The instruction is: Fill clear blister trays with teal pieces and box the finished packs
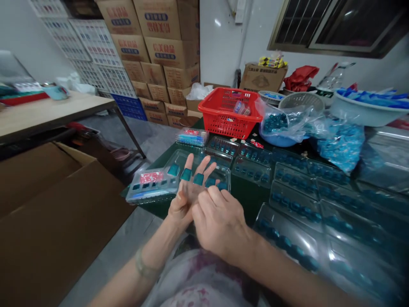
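My left hand (192, 187) is palm up with its fingers stretched and apart, over a clear plastic tray (226, 172). Small glossy teal pieces (185, 174) line up across its fingers; whether they sit on the fingers or in the tray, I cannot tell. My right hand (220, 219) is closed against the little-finger side of the left palm, and its fingertips hide whatever is pinched there. Left of the hands lies a clear pack (150, 187) with a red-and-white card and blue sticks.
Clear trays with teal pieces (295, 204) cover the table's right side. Behind them stand a red basket (230, 123), a blue bowl (277, 138) and a bag of blue pieces (341, 143). An open cardboard box (64, 221) stands at left, below another table (86, 104).
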`<state>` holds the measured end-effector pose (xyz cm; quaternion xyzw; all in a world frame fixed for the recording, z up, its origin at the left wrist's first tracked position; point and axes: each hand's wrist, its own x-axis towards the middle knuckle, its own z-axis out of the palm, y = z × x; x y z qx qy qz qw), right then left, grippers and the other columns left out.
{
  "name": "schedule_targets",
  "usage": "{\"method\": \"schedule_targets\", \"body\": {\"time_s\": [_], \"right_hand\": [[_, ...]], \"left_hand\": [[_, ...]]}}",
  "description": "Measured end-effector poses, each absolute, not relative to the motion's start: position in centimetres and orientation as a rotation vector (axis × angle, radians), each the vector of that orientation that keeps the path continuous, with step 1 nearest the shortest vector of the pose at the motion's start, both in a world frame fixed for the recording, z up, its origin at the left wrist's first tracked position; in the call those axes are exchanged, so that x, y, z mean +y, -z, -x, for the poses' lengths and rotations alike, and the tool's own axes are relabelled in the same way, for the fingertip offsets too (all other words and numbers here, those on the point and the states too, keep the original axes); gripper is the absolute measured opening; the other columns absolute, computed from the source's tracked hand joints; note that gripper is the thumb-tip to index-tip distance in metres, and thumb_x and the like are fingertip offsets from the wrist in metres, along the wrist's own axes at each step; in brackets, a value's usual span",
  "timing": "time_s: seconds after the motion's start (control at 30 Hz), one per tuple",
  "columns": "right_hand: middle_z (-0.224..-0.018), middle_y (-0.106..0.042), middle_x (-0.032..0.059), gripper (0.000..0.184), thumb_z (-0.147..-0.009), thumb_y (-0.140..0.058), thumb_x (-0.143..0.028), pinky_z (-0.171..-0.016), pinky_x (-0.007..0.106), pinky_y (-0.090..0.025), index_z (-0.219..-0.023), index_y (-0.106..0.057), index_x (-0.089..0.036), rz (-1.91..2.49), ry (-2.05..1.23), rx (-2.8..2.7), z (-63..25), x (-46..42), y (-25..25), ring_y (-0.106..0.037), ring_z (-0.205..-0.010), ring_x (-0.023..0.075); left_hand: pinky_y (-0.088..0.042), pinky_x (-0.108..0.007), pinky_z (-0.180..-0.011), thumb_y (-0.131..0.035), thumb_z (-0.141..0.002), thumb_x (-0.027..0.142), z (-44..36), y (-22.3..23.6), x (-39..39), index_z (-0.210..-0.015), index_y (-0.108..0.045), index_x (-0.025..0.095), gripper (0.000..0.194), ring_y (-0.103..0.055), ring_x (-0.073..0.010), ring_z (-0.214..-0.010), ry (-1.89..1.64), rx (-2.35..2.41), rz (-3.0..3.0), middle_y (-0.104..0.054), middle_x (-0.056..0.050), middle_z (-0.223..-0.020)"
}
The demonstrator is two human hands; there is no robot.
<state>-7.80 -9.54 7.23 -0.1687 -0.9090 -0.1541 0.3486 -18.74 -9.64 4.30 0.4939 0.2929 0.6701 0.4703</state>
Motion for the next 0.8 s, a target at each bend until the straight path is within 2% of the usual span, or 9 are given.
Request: {"method": "schedule_targets", "body": {"time_s": [0.1,0.17,0.23,0.33,0.5,0.63,0.73,0.8], "right_hand": [[-0.058,-0.042,0.0015,0.024,-0.081,-0.037,-0.011,-0.053,0.032,-0.024,-0.059,-0.043,-0.019,0.447,0.342,-2.297,8.6,-9.9,-6.8,-0.038,-0.06,0.016],[-0.064,-0.048,0.0028,0.019,-0.079,-0.039,-0.01,-0.054,0.032,-0.027,-0.066,-0.05,-0.017,0.435,0.304,-2.281,8.2,-10.1,-6.6,-0.041,-0.062,0.0164],[-0.075,-0.055,0.0053,0.015,-0.077,-0.044,-0.009,-0.057,0.032,-0.032,-0.083,-0.058,-0.013,0.437,0.279,-2.257,7.2,-10.4,-6.0,-0.046,-0.068,0.0171],[-0.088,-0.059,0.0101,0.026,-0.074,-0.055,-0.01,-0.065,0.034,-0.038,-0.1,-0.058,-0.009,0.431,0.27,-2.215,4.7,-11.0,-3.7,-0.05,-0.078,0.0203],[-0.085,-0.061,0.0107,0.015,-0.079,-0.054,-0.019,-0.062,0.034,-0.037,-0.089,-0.062,-0.012,0.51,0.262,-2.315,1.5,-11.6,1.8,-0.051,-0.076,0.0222],[-0.083,-0.061,0.011,0.014,-0.079,-0.05,-0.011,-0.062,0.034,-0.037,-0.086,-0.062,-0.012,0.58,0.205,-2.33,1.1,-11.5,3.6,-0.05,-0.076,0.0217],[-0.081,-0.06,0.01,0.019,-0.078,-0.046,-0.004,-0.061,0.032,-0.036,-0.085,-0.062,-0.012,0.626,0.191,-2.303,1.4,-11.3,3.7,-0.049,-0.074,0.0198],[-0.082,-0.06,0.0092,0.02,-0.079,-0.045,-0.004,-0.061,0.032,-0.036,-0.085,-0.061,-0.013,0.659,0.189,-2.283,1.4,-11.4,3.7,-0.049,-0.074,0.019]], "left_hand": [[-0.025,-0.052,-0.102,-0.053,-0.065,0.071,19.4,-4.0,-9.9,-0.137,-0.011,0.03,0.093,-0.015,-0.0321,-0.131,-1.725,0.544,-1.075,-0.019,-0.01,-0.143],[-0.022,-0.053,-0.103,-0.058,-0.064,0.068,20.0,-3.7,-9.8,-0.137,-0.014,0.03,0.094,-0.016,-0.0331,-0.13,-1.734,0.439,-0.961,-0.022,-0.012,-0.142],[-0.021,-0.053,-0.103,-0.056,-0.061,0.073,20.6,-3.6,-9.5,-0.138,-0.012,0.029,0.099,-0.018,-0.0341,-0.13,-1.711,0.366,-0.84,-0.026,-0.015,-0.14],[-0.025,-0.054,-0.098,-0.049,-0.053,0.082,21.7,-3.7,-9.1,-0.139,-0.009,0.025,0.11,-0.022,-0.0361,-0.128,-1.616,0.322,-0.717,-0.031,-0.019,-0.136],[-0.032,-0.048,-0.094,-0.037,-0.052,0.087,23.5,-4.2,-8.4,-0.139,-0.014,0.022,0.111,-0.03,-0.0374,-0.124,-1.436,0.34,-0.67,-0.035,-0.022,-0.133],[-0.03,-0.049,-0.094,-0.03,-0.052,0.089,24.6,-4.9,-7.6,-0.139,-0.014,0.021,0.111,-0.032,-0.0384,-0.122,-1.345,0.394,-0.694,-0.035,-0.022,-0.133],[-0.03,-0.05,-0.094,-0.032,-0.054,0.088,24.8,-5.5,-7.0,-0.139,-0.014,0.018,0.111,-0.035,-0.0384,-0.12,-1.28,0.469,-0.776,-0.038,-0.022,-0.13],[-0.031,-0.049,-0.093,-0.039,-0.056,0.085,24.8,-6.1,-6.7,-0.139,-0.017,0.017,0.109,-0.038,-0.0383,-0.118,-1.226,0.538,-0.891,-0.042,-0.022,-0.127]]}}
